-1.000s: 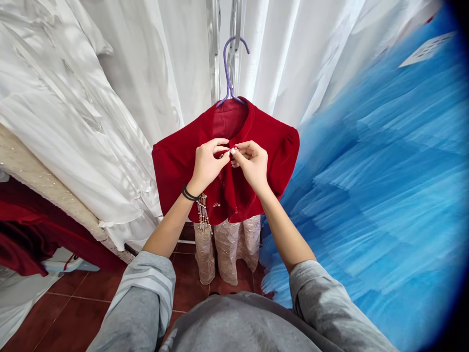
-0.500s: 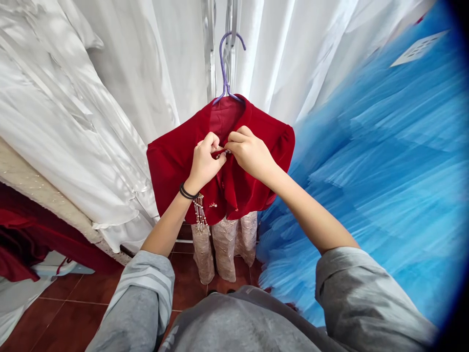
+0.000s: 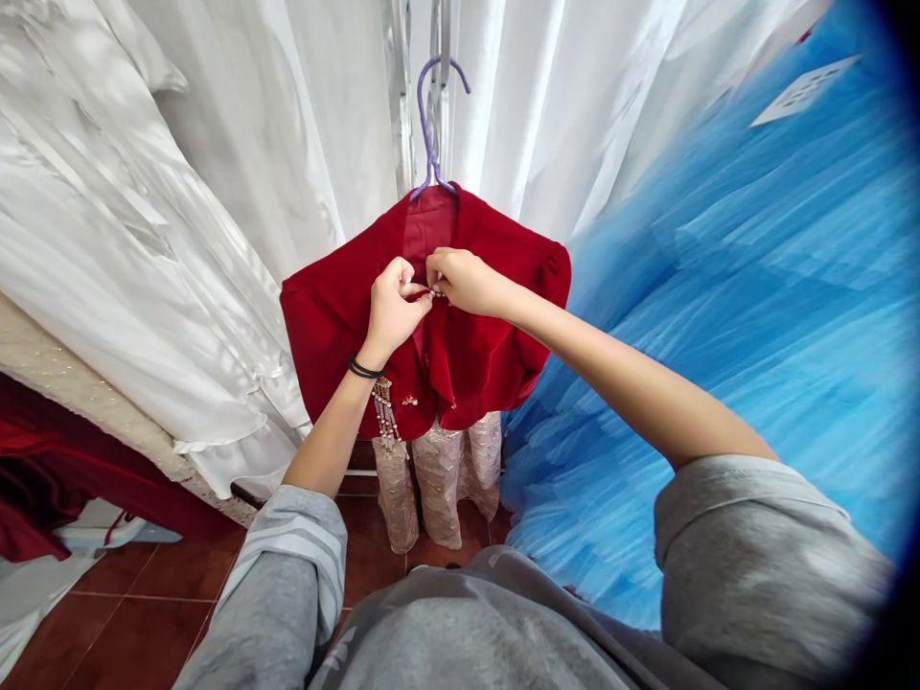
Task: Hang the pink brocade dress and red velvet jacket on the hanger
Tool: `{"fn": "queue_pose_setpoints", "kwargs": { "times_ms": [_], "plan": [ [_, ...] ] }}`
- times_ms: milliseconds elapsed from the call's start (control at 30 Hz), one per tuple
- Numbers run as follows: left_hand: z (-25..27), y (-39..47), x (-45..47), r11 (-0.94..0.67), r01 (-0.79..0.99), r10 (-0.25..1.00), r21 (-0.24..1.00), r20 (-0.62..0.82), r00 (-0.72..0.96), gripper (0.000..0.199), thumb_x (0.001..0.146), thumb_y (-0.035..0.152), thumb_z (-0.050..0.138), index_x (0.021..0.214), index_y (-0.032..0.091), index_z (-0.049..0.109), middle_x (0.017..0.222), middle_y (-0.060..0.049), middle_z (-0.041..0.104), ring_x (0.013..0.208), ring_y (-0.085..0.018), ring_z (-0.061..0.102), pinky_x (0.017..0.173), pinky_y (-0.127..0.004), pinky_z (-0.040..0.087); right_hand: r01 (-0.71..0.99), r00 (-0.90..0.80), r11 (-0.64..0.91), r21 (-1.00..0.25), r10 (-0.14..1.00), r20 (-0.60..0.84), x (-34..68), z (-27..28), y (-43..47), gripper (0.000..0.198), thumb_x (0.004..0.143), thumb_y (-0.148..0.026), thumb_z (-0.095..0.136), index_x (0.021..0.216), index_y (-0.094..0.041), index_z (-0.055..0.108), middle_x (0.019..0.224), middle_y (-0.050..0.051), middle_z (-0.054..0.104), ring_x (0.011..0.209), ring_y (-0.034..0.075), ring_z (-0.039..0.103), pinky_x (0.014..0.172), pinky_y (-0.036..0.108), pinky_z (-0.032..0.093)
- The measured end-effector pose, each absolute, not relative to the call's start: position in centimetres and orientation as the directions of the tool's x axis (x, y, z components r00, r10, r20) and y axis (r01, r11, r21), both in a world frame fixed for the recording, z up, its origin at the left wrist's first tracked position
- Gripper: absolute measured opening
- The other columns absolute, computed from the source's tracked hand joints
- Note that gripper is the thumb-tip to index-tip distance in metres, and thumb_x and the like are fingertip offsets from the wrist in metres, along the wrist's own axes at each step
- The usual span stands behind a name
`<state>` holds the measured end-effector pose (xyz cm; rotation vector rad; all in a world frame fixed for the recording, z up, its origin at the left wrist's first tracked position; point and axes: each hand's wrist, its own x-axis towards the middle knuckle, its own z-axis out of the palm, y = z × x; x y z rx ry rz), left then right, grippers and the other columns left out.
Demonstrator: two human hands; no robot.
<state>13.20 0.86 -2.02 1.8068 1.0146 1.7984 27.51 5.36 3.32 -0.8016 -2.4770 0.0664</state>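
A short red velvet jacket (image 3: 503,355) hangs in front of me on a purple hanger (image 3: 428,134). At its front opening my left hand (image 3: 392,311) pinches the edge of the jacket between thumb and fingers. Close against it, my right hand (image 3: 471,280) is closed on the opposite front edge. A small beaded fastener (image 3: 438,294) shows between the fingertips; they partly hide it. Below my left wrist, a beaded tassel (image 3: 386,412) dangles from the jacket, with a small ornament (image 3: 409,401) beside it.
White gowns (image 3: 208,287) hang to the left, and a white curtain (image 3: 532,86) falls behind the hanger. Blue tulle (image 3: 704,335) fills the right side. Pale shiny fabric (image 3: 438,479) hangs under the jacket, above a red tiled floor (image 3: 158,623).
My right hand has shifted slightly left and its forearm lies flatter, with the elbow farther out. The left hand still pinches the jacket edge. The whole view has shifted a little.
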Motion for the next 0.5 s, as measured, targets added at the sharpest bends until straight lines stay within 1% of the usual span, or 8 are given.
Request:
{"fn": "queue_pose_setpoints", "kwargs": {
  "times_ms": [100, 167, 233, 300, 367, 433, 467, 500],
  "plan": [
    [-1.9, 1.2, 13.0, -0.661, 0.175, 0.725, 0.73, 0.681, -0.103, 0.04, 0.064, 0.002, 0.06, 0.072, 0.023, 0.027, 0.067, 0.01, 0.031, 0.063, -0.006, 0.063, 0.057, -0.015, 0.043, 0.51, -0.643, 0.823, -0.249, 0.557, 0.525, 27.6, 2.9, 5.0, 0.02, 0.075, 0.001, 0.05, 0.08, -0.014, 0.062, 0.089, 0.006, 0.063, 0.08, 0.016, 0.055, 0.072, 0.028, 0.043],
    [-1.7, 1.1, 13.0, -0.654, 0.139, 0.735, 0.744, 0.668, -0.116, 0.042, 0.064, 0.002, 0.062, 0.072, 0.023, 0.027, 0.064, 0.01, 0.031, 0.063, -0.007, 0.064, 0.056, -0.015, 0.044, 0.49, -0.557, 0.833, -0.256, 0.525, 0.644, 27.8, 2.3, 3.8, 0.018, 0.078, -0.003, 0.053, 0.085, -0.015, 0.062, 0.096, 0.008, 0.064, 0.087, 0.018, 0.057, 0.078, 0.031, 0.046],
    [-1.5, 0.9, 13.0, -0.645, 0.113, 0.745, 0.756, 0.655, -0.124, 0.042, 0.065, 0.003, 0.063, 0.072, 0.023, 0.027, 0.061, 0.011, 0.032, 0.064, -0.009, 0.066, 0.056, -0.016, 0.045, 0.502, -0.381, 0.819, -0.278, 0.498, 0.779, 28.2, 1.2, 2.3, 0.012, 0.082, -0.01, 0.056, 0.089, -0.017, 0.062, 0.103, 0.009, 0.063, 0.093, 0.021, 0.057, 0.083, 0.035, 0.048],
    [-1.3, 0.4, 13.0, -0.641, 0.113, 0.75, 0.759, 0.651, -0.119, 0.04, 0.066, 0.005, 0.064, 0.073, 0.024, 0.028, 0.06, 0.01, 0.037, 0.066, -0.011, 0.068, 0.056, -0.017, 0.046, 0.495, -0.183, 0.782, -0.379, 0.52, 0.834, 28.5, -0.2, 0.8, 0.003, 0.086, -0.019, 0.06, 0.087, -0.017, 0.062, 0.098, 0.009, 0.064, 0.088, 0.02, 0.058, 0.083, 0.037, 0.05],
    [-1.1, -0.1, 12.9, -0.641, 0.151, 0.748, 0.753, 0.656, -0.096, 0.034, 0.069, 0.009, 0.064, 0.075, 0.023, 0.034, 0.062, 0.008, 0.047, 0.071, -0.013, 0.07, 0.059, -0.019, 0.049, 0.4, -0.062, 0.73, -0.555, 0.626, 0.778, 28.5, -1.7, -0.3, 0.014, 0.085, -0.03, 0.065, 0.081, -0.017, 0.062, 0.084, 0.006, 0.064, 0.076, 0.018, 0.058, 0.076, 0.037, 0.052],
    [-0.9, -0.7, 12.7, -0.642, 0.229, 0.744, 0.731, 0.667, -0.043, 0.026, 0.07, 0.012, 0.066, 0.082, 0.021, 0.046, 0.072, 0.003, 0.06, 0.079, -0.015, 0.072, 0.068, -0.022, 0.053, 0.2, -0.033, 0.64, -0.742, 0.761, 0.648, 28.0, -3.0, -0.7, 0.025, 0.081, -0.04, 0.07, 0.078, -0.016, 0.064, 0.075, 0.003, 0.064, 0.067, 0.015, 0.058, 0.068, 0.034, 0.055],
    [-0.8, -1.0, 12.6, -0.64, 0.273, 0.745, 0.718, 0.667, -0.006, 0.024, 0.071, 0.013, 0.067, 0.088, 0.02, 0.051, 0.079, 0.001, 0.066, 0.084, -0.016, 0.073, 0.075, -0.025, 0.055, 0.082, -0.031, 0.58, -0.811, 0.814, 0.579, 27.7, -3.6, -0.7, 0.029, 0.078, -0.044, 0.072, 0.078, -0.016, 0.065, 0.074, 0.003, 0.065, 0.066, 0.014, 0.058, 0.064, 0.032, 0.055],
    [-0.7, -1.3, 12.6, -0.636, 0.314, 0.748, 0.705, 0.663, 0.028, 0.025, 0.072, 0.014, 0.068, 0.093, 0.019, 0.056, 0.086, -0.002, 0.07, 0.088, -0.017, 0.073, 0.081, -0.027, 0.055, -0.032, -0.023, 0.521, -0.853, 0.853, 0.522, 27.3, -3.9, -0.7, 0.033, 0.076, -0.048, 0.073, 0.08, -0.016, 0.066, 0.075, 0.002, 0.066, 0.066, 0.013, 0.059, 0.061, 0.03, 0.056]
  ]
}}
